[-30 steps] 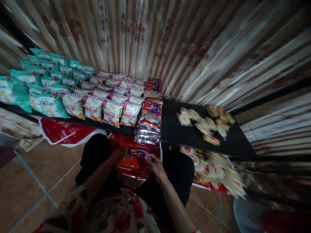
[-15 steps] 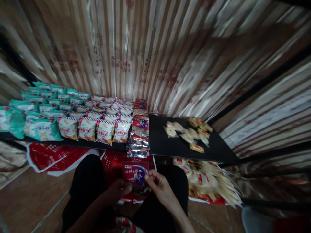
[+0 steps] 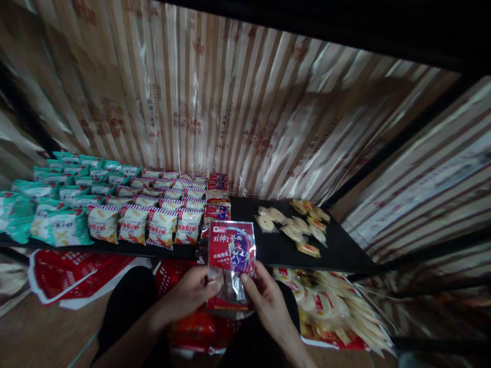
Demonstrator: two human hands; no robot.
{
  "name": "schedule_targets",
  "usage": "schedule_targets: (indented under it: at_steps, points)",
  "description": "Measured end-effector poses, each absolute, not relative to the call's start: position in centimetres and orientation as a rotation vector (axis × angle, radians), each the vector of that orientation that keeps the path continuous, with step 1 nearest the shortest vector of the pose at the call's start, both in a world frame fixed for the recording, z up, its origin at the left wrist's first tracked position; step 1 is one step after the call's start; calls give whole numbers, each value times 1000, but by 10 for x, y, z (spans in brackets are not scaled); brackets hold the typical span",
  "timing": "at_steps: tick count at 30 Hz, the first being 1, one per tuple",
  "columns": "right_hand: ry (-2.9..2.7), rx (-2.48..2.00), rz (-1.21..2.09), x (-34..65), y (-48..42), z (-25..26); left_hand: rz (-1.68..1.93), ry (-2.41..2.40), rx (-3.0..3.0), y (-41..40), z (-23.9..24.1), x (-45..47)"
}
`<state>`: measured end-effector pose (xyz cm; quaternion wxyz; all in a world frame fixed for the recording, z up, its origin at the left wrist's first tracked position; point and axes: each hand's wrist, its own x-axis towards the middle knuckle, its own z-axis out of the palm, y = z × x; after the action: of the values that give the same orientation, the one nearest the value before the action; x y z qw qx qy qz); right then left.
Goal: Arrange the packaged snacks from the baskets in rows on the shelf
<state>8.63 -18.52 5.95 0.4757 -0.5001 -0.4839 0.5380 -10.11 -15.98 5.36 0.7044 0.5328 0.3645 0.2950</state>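
Between my hands is a red and purple snack packet point(image 3: 232, 255) with a clear lower part, held upright in front of the black shelf point(image 3: 245, 214). My left hand point(image 3: 194, 289) pinches its lower left edge, and my right hand point(image 3: 266, 299) grips the lower right edge with the thumb on the front. Behind it, a row of matching packets point(image 3: 218, 209) runs back along the shelf, its front end partly hidden by the held one. To the left stand white snack bags point(image 3: 132, 224) with striped tops, in rows.
Teal snack bags point(image 3: 69, 225) fill the shelf's left end. Small pale packets point(image 3: 293, 230) lie loose on its right part. Below are red baskets point(image 3: 76, 271) and a pile of packaged food point(image 3: 326, 301). A black beam point(image 3: 345, 30) crosses overhead, before striped sheeting point(image 3: 184, 102).
The packet has come up and slightly right, nearer the shelf's front edge, with both hands on it. The view has tilted up, showing the overhead beam.
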Motion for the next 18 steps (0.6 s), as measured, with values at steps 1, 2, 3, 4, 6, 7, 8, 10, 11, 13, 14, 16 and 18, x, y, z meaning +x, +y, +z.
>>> schedule_targets:
  at_steps: [1,2,3,4,6,7,8,10,11,13,14,16,18]
  points:
    - [-1122,-1221,1305,85,-179,60,703,791,1143,-156,57,-97]
    - [-1062,-1216,1295,85,-171,62,753,769,1104,-152,59,-93]
    - [-1004,-1210,1286,86,-163,63,805,758,1076,-149,59,-89]
    - [-951,-1203,1272,87,-153,65,858,771,1064,-146,57,-86]
    - [-873,-1197,1239,89,-133,67,976,892,1112,-140,51,-81]
    - [-853,-1200,1224,91,-123,67,1037,981,1172,-137,48,-80]
    - [-848,-1205,1214,92,-112,67,1094,1058,1245,-134,46,-79]
    - [-867,-1209,1195,94,-91,67,1173,1121,1404,-127,45,-77]
    - [-882,-1209,1187,94,-81,66,1188,1113,1483,-123,46,-77]
    - [-904,-1210,1161,92,-60,64,1193,1096,1632,-115,48,-75]
    - [-912,-1215,1147,91,-50,64,1192,1110,1707,-109,49,-74]
    - [-951,-1248,1115,89,-30,61,1188,1172,1836,-97,49,-72]
    - [-1039,-1311,1059,87,-11,59,1183,1242,1903,-83,47,-70]
